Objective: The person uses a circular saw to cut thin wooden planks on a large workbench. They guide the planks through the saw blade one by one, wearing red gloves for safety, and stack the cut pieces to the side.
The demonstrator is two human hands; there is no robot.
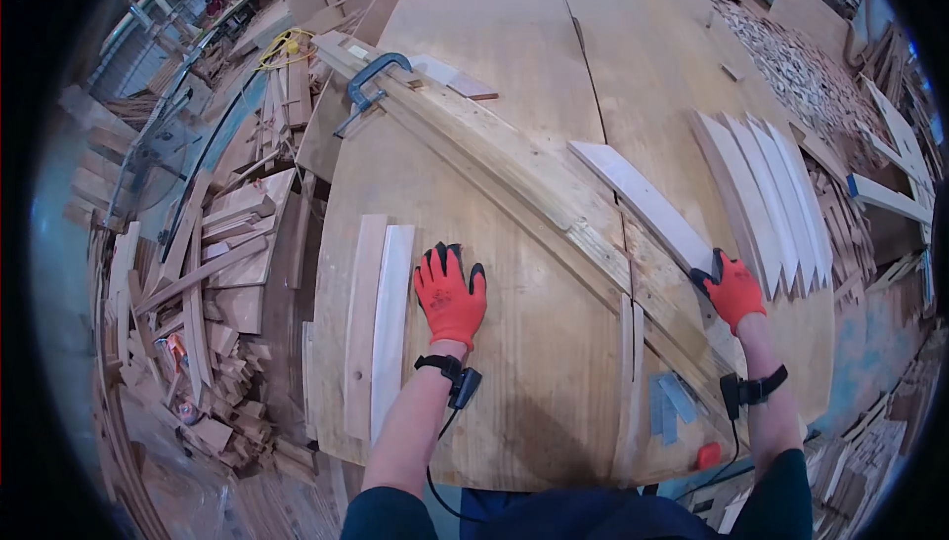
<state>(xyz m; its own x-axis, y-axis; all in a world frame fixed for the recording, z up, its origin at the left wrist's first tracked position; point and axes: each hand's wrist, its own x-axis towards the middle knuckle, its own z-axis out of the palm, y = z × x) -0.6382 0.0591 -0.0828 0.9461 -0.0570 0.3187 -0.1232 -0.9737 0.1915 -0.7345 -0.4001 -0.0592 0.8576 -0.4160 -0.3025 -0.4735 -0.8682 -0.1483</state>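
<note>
My left hand (451,301), in a red glove with black fingertips, lies flat on the wooden tabletop (504,372) with its fingers spread. Just left of it, two narrow boards (378,332) lie side by side. My right hand (735,293), gloved the same way, has its fingers closed around the near end of a pale wooden board (643,201). That board slants across a long wooden beam assembly (494,174), which runs diagonally over the table. A blue C-clamp (368,80) sits on the far left end of the beam.
Several curved pale wooden pieces (776,204) stand in a row right of my right hand. Near the front edge are blue-grey strips (668,404) and a red object (708,456). Scrap wood (222,273) is heaped on the left, with wood offcuts (801,75) at the far right.
</note>
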